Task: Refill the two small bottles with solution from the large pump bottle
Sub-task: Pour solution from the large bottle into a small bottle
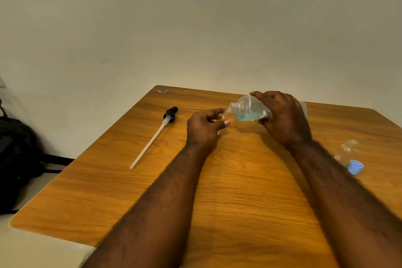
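My right hand (282,115) grips the large clear bottle (248,109), tipped on its side with its open threaded neck pointing left. Blue solution pools along its lower side. My left hand (204,126) is shut on a small clear bottle (224,115), mostly hidden by my fingers; its mouth sits right at the large bottle's neck. The pump head (170,114), black with a long white dip tube, lies on the table to the left. A second small clear bottle (347,151) stands at the right, uncapped, with a blue cap (355,167) lying just in front of it.
The wooden table (217,191) has a rounded far-left corner by the cream wall. A small sticker (162,91) sits near that corner. A dark bag (15,159) lies on the floor at the left.
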